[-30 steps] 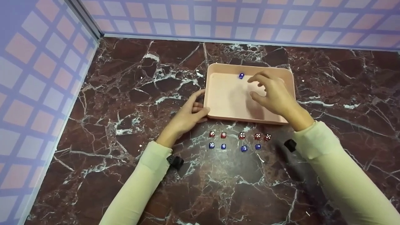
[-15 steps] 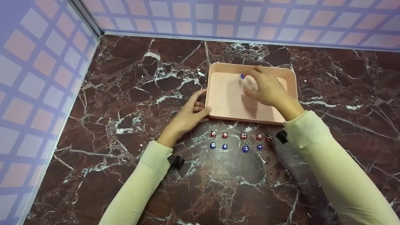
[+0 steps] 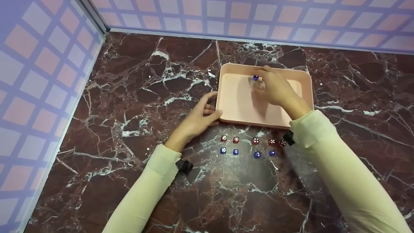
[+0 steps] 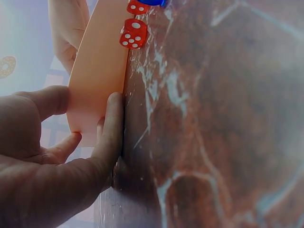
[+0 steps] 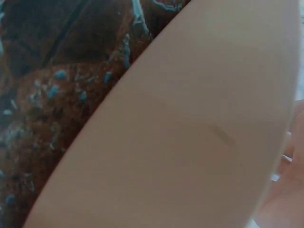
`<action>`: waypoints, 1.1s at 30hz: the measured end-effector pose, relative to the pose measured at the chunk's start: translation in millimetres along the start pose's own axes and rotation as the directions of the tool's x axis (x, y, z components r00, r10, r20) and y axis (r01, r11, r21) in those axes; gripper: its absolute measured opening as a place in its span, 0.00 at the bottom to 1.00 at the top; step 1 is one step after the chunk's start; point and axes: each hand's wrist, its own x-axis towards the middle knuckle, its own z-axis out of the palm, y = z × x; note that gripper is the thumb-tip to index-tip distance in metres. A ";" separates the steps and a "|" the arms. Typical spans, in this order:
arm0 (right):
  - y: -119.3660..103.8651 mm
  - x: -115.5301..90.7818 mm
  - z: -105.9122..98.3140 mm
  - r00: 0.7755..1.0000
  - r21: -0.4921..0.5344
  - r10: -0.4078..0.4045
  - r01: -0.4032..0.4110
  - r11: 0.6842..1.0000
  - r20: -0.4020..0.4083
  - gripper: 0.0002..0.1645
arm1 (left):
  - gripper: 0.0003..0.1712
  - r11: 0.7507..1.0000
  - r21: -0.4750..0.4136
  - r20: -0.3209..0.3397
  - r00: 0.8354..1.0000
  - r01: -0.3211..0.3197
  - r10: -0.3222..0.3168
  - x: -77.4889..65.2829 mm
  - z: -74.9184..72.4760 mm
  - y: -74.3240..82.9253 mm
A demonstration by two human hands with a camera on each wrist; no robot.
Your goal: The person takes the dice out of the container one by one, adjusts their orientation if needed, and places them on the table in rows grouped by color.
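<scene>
In the head view, my left hand (image 3: 197,121) grips the near left corner of a shallow peach-coloured plastic tray (image 3: 236,113), thumb at the rim. The left wrist view shows fingers (image 4: 111,123) bent against the outside of its wall. My right hand (image 3: 276,87) reaches down into the tray with bent fingers. A blue die (image 3: 256,78) lies by the tray's far wall, right at the right index fingertip, with the thumb lower and apart from it. From the right wrist, the tray's wall (image 5: 180,118) hides most of the right hand (image 5: 285,190).
In front of the tray lie a row of several red dice (image 3: 255,141) and, nearer, a row of several blue dice (image 3: 257,155). Dark red marble-patterned tabletop (image 3: 155,194) surrounds them. Checkered panels (image 3: 32,97) stand at the left and back.
My right hand has moved left and toward the tray's far wall, its fingertips coming down to the blue die. The left hand stays on the tray's corner. The view shifts slightly.
</scene>
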 end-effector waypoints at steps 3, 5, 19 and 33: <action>0.6 1.6 0.1 1.000 0.011 0.003 -0.002 1.000 -0.023 0.30 | 0.40 1.000 -0.002 0.001 1.000 0.001 -0.001 -0.1 1.3 1.2; 1.3 2.5 0.8 0.999 0.017 -0.005 0.006 1.000 -0.047 0.27 | 0.40 1.000 -0.002 0.000 1.000 -0.003 0.003 0.0 2.1 1.9; 18.0 -8.5 5.7 0.990 0.088 -0.092 0.102 0.991 -0.109 0.17 | 0.40 1.000 -0.014 0.012 1.000 -0.009 0.009 1.6 4.0 0.1; 35.6 -38.7 -1.2 0.988 0.013 -0.116 0.118 0.993 -0.104 0.05 | 0.40 1.000 0.020 0.014 1.000 -0.005 0.005 0.3 -1.1 -0.8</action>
